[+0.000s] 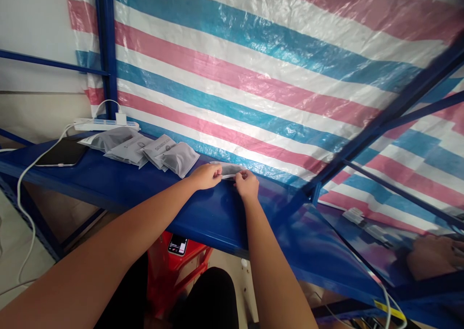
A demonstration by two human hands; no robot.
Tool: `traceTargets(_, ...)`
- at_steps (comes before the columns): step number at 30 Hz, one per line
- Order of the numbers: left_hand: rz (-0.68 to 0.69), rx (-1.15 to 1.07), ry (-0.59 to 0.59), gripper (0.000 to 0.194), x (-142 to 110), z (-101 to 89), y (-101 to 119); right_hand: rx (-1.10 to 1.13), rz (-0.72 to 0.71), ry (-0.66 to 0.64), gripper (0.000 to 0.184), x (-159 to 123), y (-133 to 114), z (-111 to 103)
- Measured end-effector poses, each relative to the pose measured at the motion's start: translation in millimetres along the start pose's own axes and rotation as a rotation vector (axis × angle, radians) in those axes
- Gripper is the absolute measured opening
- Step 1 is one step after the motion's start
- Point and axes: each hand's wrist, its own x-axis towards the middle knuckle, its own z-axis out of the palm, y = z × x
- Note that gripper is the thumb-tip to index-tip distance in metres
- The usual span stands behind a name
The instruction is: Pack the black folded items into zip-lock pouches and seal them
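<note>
A grey plastic pouch (230, 169) lies at the back of the blue shelf (213, 218), close to the striped sheet. My left hand (207, 176) pinches its left end, fingers closed. At the right end, my right hand (247, 183) has its thumb and fingertips closed on the pouch's near edge. To the left of my hands lie several filled grey pouches in an overlapping row; the nearest pouch (181, 158) looks plump. Dark print shows on another pouch (159, 148). What the held pouch contains cannot be made out.
A dark tablet (63, 152) and a white power strip (105, 124) with cables sit at the left. Below the shelf, a phone (178, 244) rests on a red stool (163, 271). Blue posts frame the shelf. Another person's hand (435, 255) is at the far right.
</note>
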Motion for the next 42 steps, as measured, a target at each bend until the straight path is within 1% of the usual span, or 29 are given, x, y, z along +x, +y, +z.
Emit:
traceTargets(2, -0.008, 0.004, 0.003, 0.007, 0.1, 0.6, -0.7, -0.038, 0.004, -0.009, 0.003, 0.5, 0.4, 0.3)
traceTargets(8, -0.021, 0.005, -0.033, 0.004, -0.4, -1.3, -0.1, -0.146, 0.031, -0.058, 0.012, 3.5, 3.0, 1.4)
traceTargets(18, -0.040, 0.013, -0.072, 0.004, -1.2, -4.4, 4.2, -0.138, 0.021, -0.088, 0.013, 1.5, 0.8, 1.2)
traceTargets(22, -0.049, 0.043, -0.068, 0.004, -1.0, -5.3, 5.6, -0.119, 0.004, -0.103, 0.014, 0.8, -0.3, 1.3)
traceTargets(29, -0.103, 0.074, -0.036, 0.017, 0.1, -3.0, 4.7, -0.087, -0.035, -0.115, 0.015, 0.4, -0.2, 3.5)
traceTargets(34, -0.106, 0.127, -0.025, 0.015, 0.2, -3.1, 5.8, -0.074, -0.062, -0.131, 0.014, -2.7, -3.3, 2.4)
traceTargets(37, -0.079, 0.172, -0.026, 0.010, 0.0, -2.8, 4.4, -0.060, -0.064, -0.143, 0.013, -3.6, -4.6, 2.6)
traceTargets(40, -0.054, 0.228, 0.000, 0.003, -0.5, -2.7, 2.4, -0.040, -0.068, -0.153, 0.015, -2.7, -3.8, 3.7)
traceTargets(42, -0.061, 0.240, 0.021, 0.004, -0.9, -3.1, 2.5, -0.036, -0.079, -0.156, 0.017, -1.9, -2.8, 4.3)
